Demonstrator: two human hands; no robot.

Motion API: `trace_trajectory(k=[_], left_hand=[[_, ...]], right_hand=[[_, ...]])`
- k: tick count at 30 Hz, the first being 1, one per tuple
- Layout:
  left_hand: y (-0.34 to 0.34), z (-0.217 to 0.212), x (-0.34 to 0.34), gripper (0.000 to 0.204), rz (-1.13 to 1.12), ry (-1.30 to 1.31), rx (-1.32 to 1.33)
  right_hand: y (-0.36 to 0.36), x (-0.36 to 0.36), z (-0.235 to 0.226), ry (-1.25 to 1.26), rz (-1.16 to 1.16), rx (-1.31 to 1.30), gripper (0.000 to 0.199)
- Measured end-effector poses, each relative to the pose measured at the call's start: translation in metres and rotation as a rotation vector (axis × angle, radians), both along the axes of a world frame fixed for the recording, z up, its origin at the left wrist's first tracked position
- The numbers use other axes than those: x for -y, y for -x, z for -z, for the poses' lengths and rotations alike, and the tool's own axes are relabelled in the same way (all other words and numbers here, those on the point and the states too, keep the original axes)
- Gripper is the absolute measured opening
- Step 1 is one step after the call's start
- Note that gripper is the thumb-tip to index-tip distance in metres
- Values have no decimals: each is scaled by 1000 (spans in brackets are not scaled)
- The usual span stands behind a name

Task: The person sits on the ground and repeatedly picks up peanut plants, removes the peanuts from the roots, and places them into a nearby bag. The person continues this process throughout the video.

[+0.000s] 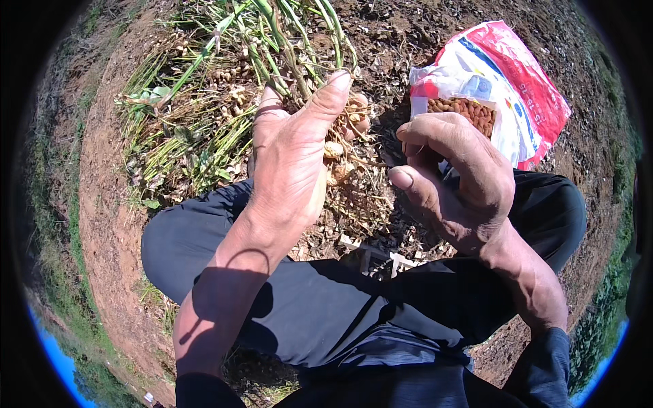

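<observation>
My left hand [292,143] is closed around the stems of an uprooted peanut plant [296,47], its thumb pointing up and away from me. Pale peanuts [340,170] dangle from the roots on the right side of that hand and below it. My right hand [462,183] is to the right of these pods, its fingers curled inward. A gap shows between its thumb tip and index fingertip; the palm is hidden, so I cannot make out what it holds. Just beyond the right hand, reddish-brown peanuts [469,112] show in the mouth of a red and white plastic sack [527,85].
A heap of pulled peanut plants [197,129] with pods among the stems lies at the far left. My crossed legs in dark trousers [320,306] are close below my hands. Dry leaves and soil [388,41] cover the ground, with green growth [54,224] toward the edges.
</observation>
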State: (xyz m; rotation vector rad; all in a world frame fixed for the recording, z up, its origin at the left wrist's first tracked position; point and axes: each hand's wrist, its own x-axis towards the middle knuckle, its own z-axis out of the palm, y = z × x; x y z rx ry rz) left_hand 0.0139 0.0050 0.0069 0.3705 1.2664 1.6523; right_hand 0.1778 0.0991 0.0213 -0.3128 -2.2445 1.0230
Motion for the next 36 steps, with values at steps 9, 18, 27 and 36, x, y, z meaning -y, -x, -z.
trace_trajectory(k=[9,18,27,36], left_hand=[[-13,-1,-9,38,-89,-42,202],[-4,2,2,41,-70,58,136],[-10,4,-4,35,-79,71,-9],[-25,3,-10,25,-85,7,-182]], right_hand=[[15,27,21,52,-52,198,38],[13,19,2,1144,-108,201,23],[17,25,3,1142,65,141,15],[15,19,-6,999,265,139,11]])
